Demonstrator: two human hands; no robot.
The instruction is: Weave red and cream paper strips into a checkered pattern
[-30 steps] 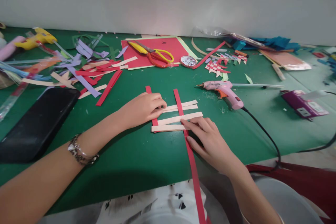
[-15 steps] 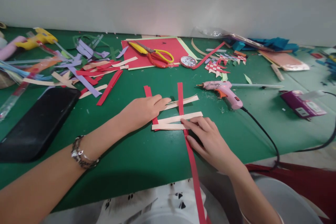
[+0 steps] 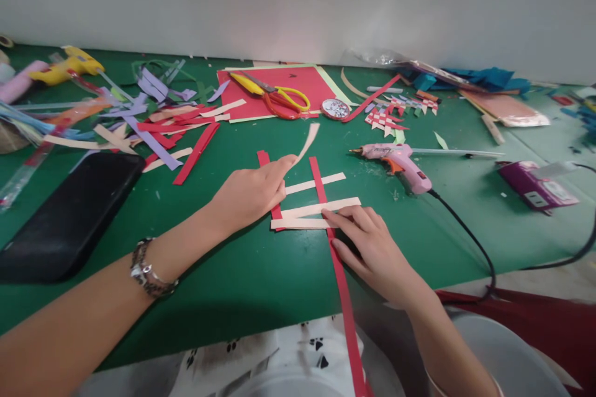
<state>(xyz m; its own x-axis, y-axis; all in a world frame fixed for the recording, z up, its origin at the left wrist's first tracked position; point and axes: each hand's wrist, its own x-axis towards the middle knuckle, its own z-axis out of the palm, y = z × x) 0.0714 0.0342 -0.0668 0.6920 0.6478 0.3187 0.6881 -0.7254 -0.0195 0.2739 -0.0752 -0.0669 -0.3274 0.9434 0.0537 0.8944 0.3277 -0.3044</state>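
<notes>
Where a pale strip (image 3: 302, 224) crosses a red strip (image 3: 343, 298) mid-frame, the loosely spread right hand (image 3: 365, 245) presses, apparently steadying both; the left hand (image 3: 254, 195) pinches a raised cream strip (image 3: 308, 141).

Long red strip (image 3: 345, 298), lower end beyond view

Seeing a black phone (image 3: 69, 217) lying at the left of the green tabletop (image 3: 433, 229), with a yellow glue gun (image 3: 74, 64) resting beyond. Finding scissors (image 3: 269, 90) lying across a red sheet (image 3: 246, 110), just beside a round speckled disc (image 3: 334, 109). Spotting a pink glue gun (image 3: 393, 155) lying on its side, trailing a black cable (image 3: 475, 234), left of a purple box (image 3: 526, 185). Noticing blue material (image 3: 493, 77), perhaps crumpled paper, lying near the back.
</notes>
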